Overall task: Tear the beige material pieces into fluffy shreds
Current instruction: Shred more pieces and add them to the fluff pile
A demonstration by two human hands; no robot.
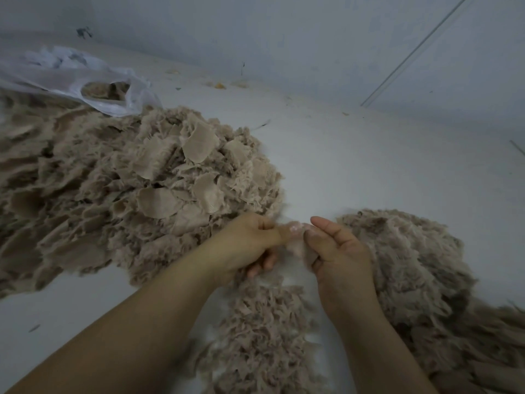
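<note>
A big heap of beige material pieces [136, 177] covers the left and middle of the white floor, with flat patches among frayed ones. My left hand [250, 245] and my right hand [335, 254] meet in front of it, each pinching one end of a small pale beige piece [297, 243] stretched between them. A pile of fluffy shreds [412, 265] lies to the right of my right hand. More shreds [264, 325] trail down between my forearms.
A clear plastic bag [85, 78] holding some beige material lies at the back left. A pale wall [312, 38] runs along the far side. Small scraps [220, 86] dot the white floor [383, 166] near it.
</note>
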